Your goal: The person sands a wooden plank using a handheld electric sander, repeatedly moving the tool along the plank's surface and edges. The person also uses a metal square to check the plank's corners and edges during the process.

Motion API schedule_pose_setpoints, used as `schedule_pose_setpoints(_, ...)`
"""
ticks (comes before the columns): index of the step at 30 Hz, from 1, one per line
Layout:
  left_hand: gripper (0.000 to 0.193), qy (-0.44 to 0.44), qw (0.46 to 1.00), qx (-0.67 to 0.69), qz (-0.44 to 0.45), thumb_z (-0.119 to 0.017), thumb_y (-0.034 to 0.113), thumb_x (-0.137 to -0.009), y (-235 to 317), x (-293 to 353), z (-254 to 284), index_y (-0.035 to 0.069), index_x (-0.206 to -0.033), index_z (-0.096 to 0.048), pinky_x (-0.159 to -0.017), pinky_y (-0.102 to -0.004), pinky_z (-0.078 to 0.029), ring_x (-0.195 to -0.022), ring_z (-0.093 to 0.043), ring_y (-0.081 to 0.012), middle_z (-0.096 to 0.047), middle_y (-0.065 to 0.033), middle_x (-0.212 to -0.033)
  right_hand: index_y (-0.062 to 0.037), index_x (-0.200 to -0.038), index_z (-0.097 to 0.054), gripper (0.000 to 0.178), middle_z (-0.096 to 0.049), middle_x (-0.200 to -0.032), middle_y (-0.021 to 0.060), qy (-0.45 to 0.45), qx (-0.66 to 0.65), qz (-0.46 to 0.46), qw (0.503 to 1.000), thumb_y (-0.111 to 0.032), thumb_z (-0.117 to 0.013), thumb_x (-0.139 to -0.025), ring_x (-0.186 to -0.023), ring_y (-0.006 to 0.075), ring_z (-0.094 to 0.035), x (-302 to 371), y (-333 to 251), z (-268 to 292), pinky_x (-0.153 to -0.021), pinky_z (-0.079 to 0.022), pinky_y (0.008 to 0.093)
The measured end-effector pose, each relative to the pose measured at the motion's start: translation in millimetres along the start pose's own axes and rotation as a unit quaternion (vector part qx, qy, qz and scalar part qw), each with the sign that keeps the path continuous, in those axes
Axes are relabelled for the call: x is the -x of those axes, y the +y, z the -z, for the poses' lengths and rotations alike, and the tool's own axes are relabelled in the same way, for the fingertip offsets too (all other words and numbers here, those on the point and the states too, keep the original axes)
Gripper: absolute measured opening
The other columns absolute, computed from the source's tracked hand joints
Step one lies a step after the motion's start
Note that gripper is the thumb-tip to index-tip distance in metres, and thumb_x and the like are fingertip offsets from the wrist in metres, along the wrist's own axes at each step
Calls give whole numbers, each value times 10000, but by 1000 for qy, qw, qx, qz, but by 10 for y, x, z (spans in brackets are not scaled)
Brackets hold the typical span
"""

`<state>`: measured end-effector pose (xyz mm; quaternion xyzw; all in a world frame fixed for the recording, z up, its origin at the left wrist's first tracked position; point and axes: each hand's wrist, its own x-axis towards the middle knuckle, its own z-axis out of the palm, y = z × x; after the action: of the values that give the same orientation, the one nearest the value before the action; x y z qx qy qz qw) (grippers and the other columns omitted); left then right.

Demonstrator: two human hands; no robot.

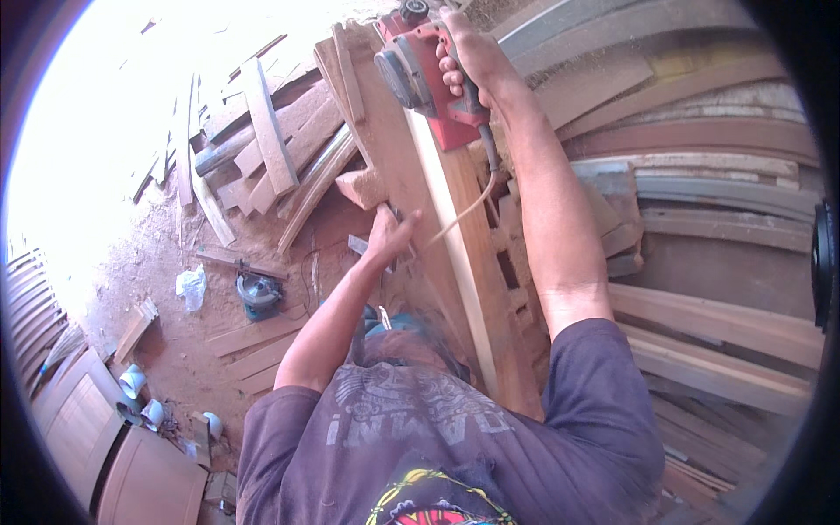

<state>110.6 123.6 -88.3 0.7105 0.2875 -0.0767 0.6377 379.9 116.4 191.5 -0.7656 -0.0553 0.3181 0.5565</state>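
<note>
My right hand (477,57), arm stretched far forward, is wrapped round the rear handle of a red and black electric planer (448,127). The planer rests at the far end of a long wooden board (472,254), whose narrow face shows a pale strip running back toward my body. From the handle a power cord (468,210) loops down across the board. My left hand (389,234) is lower, at the left side of the work surface, just below a wooden block (361,187). Its fingers look closed round a small dark metal piece that I cannot make out.
Scrap planks (267,131) lie piled at the far left. A circular saw (258,293) and a plastic bag (191,287) are on the dusty ground. Stacked boards (717,324) line the right side. Panels (149,481) and pale blue cups (131,381) are at the lower left.
</note>
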Motion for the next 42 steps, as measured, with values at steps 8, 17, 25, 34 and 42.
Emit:
schedule_pose_setpoints(8,582,40,997,64,11,-863,410,-934,-333,-287,94,-62,-1208,-661,-834,-393,-579,-936,-714,-230,-751,-136,-1061,-29,-1062,-753,640,-492,-675,-46,4,21,-66,998,-631,-535,-1056,-509,65,-441,2147,709,188,-464,-376,260)
schedule_pose_setpoints(17,861,-7,996,64,55,-887,408,-915,34,721,216,-68,-1481,-447,-645,-381,-590,-952,-770,-259,-701,-233,-1271,-74,-819,-577,530,-503,-652,-39,52,6,-90,995,-500,-508,-1127,-541,55,-478,5257,2268,784,-490,-364,262)
schedule_pose_setpoints(25,1014,42,984,52,165,-856,372,-938,-1061,2181,-173,-45,-1650,-267,-542,-356,-474,-849,-795,-294,-722,-189,-1286,-19,-850,-691,465,-569,-655,-27,109,-19,-156,982,-402,-583,-1090,-591,62,-510,7385,2985,1224,-534,-392,289)
schedule_pose_setpoints(34,953,-20,984,64,166,-852,337,-957,-990,2985,-515,-18,-1654,-308,-493,-318,-471,-811,-783,-233,-770,-175,-1228,15,-941,-710,550,-554,-708,-21,165,-88,-174,967,-481,-565,-1131,-578,65,-519,7705,3952,1379,-486,-391,253)
schedule_pose_setpoints(42,859,-54,985,86,140,-849,340,-957,-923,3386,-585,-41,-1585,-403,-515,-338,-510,-810,-787,-238,-754,-200,-1201,10,-917,-703,572,-538,-665,-8,135,-53,-136,980,-509,-576,-1121,-544,98,-528,7436,4524,1561,-490,-415,277)
